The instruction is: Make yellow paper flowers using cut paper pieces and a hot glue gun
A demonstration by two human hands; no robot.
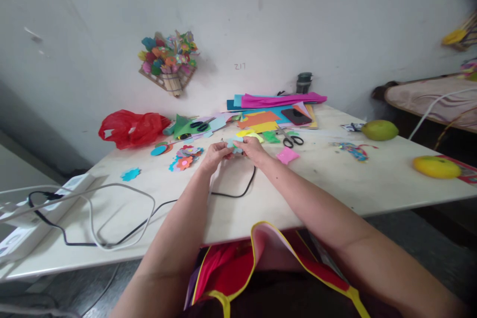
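Head view, clock read from the held flower. Item: one red garment with yellow edging [234, 268], nearest, 6 o'clock. Hands, two: left hand [216, 154] and right hand [251, 147] both pinched one light-blue paper flower [235, 146] by its edges, above the table [316, 184]. Blue flower [130, 174], one, lay toward 9 o'clock; nearer, also at 9, a flower pile [184, 162], overlapped, count uncertain. Scissors, two: silver-bladed pair [289, 139], 3 o'clock; dark pair [201, 126], 10 o'clock. Pink piece [287, 155], one, 3 o'clock. Phone [296, 117], one, between 2 and 3. Fruits, two, toward 3: green fruit [380, 130], yellow fruit [437, 167]. Red bag [130, 126], one, past the pile. Power strip [67, 196], one, between 8 and 9. Obstruction: the left forearm [182, 208] crossed over a black cable [238, 195], hiding part of it.
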